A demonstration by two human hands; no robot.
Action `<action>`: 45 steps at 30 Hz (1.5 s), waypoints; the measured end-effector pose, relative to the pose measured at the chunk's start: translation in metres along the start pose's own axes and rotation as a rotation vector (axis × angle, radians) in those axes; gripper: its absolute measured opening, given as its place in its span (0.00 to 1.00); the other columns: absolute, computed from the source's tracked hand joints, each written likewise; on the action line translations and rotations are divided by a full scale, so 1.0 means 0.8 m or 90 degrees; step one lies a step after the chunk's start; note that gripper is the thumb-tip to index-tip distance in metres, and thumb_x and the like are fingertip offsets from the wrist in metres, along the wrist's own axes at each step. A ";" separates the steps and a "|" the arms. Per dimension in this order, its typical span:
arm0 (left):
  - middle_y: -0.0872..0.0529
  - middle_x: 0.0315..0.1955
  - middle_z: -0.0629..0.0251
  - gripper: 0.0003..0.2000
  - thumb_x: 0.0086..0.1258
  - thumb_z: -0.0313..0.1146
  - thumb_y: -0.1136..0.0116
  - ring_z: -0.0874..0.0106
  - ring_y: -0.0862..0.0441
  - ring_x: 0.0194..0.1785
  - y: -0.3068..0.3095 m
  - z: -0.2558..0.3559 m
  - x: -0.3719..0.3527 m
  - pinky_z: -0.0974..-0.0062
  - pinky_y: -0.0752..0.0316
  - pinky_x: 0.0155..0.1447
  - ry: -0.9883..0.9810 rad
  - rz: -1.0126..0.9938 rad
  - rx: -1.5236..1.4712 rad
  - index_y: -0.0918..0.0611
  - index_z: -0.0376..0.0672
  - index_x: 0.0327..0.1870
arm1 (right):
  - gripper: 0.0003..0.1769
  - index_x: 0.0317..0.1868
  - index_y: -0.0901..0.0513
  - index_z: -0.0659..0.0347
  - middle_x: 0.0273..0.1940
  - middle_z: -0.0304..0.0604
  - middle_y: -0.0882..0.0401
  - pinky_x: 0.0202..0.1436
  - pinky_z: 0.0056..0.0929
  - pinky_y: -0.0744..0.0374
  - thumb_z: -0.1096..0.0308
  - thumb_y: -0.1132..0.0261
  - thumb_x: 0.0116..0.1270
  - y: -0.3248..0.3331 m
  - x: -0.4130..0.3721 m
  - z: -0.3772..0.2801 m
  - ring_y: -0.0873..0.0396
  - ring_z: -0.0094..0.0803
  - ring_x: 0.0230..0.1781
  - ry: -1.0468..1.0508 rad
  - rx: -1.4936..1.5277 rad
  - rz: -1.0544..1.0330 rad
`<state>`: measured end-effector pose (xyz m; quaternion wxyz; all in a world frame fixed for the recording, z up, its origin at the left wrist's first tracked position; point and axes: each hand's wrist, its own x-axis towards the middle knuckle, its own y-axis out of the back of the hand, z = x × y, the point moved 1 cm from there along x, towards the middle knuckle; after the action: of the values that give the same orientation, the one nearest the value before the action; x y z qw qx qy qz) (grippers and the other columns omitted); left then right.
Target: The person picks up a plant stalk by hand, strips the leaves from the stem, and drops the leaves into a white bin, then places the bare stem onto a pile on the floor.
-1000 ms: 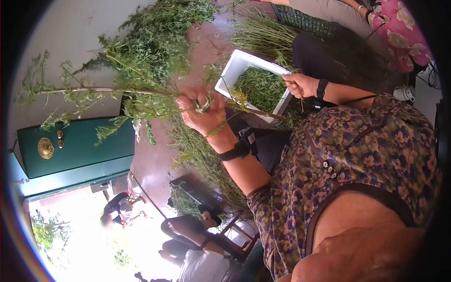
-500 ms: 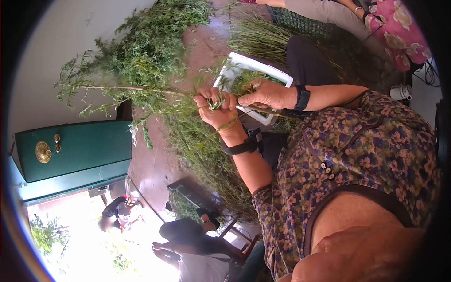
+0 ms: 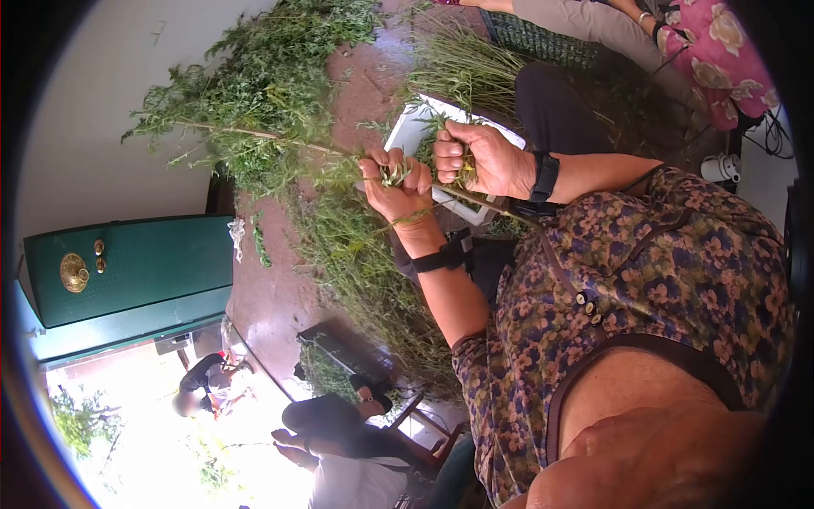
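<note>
A long leafy stem (image 3: 326, 149) slants across the view, its leafy end at the left and its bare end near my shirt. My left hand (image 3: 397, 191) is closed round its middle, with green leaves bunched between the fingers. Close beside it, my right hand (image 3: 496, 161) makes a fist around a tuft of leaves (image 3: 465, 172), above the stem and apart from it. Beneath both hands lies a white box (image 3: 413, 119) with greenery inside, partly hidden by the hands.
Leafy branches (image 3: 280, 76) are heaped on the floor, with more cut stems (image 3: 466, 72) beyond the box and another pile (image 3: 360, 263) beside my left arm. A green door (image 3: 136, 267) stands at the left. Other people sit at the upper right and near the bright doorway.
My right hand has lifted off the stem, turning into a fist round the leaves. My left hand keeps its grip, and the stem's leafy end has shifted slightly right and up.
</note>
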<state>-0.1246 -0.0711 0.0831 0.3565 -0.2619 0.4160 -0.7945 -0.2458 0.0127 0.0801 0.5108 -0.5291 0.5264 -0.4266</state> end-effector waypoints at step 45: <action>0.41 0.15 0.72 0.06 0.69 0.32 0.62 0.79 0.45 0.16 0.023 0.002 0.006 0.79 0.50 0.17 -0.133 0.436 0.272 0.36 0.45 0.29 | 0.11 0.36 0.23 0.64 0.24 0.40 0.28 0.26 0.30 0.30 0.64 0.41 0.68 0.045 -0.053 -0.012 0.28 0.29 0.23 0.169 -0.982 -0.343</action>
<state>-0.1199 -0.0831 0.0688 0.6866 -0.1079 0.2666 -0.6678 -0.2631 0.0563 0.0490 -0.1819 -0.7842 0.5826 -0.1121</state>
